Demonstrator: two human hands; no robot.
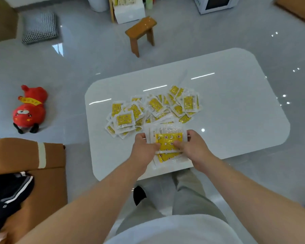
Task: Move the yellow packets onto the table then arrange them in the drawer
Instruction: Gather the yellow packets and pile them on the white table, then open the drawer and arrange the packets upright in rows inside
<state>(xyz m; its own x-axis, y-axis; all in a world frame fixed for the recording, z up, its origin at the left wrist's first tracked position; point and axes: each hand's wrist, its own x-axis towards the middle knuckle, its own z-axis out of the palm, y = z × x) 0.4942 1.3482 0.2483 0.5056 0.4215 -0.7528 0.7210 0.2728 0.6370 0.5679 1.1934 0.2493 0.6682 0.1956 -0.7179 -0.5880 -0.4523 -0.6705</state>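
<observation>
Both hands, left hand [143,147] and right hand [190,145], are squeezing a stack of yellow packets [167,141] at the table's [236,103] near edge, loose pile [155,108] behind; slick wrappers could squirt out sideways if that grip loosens

Red plush toy [29,110], small wooden stool [141,31], checkered cushion [40,27], taped brown cardboard box [49,155]

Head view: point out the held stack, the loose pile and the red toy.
Held stack [166,138], head view, top packet's yellow face.
Loose pile [155,105], head view, a middle packet.
Red toy [29,113], head view, its body.
</observation>
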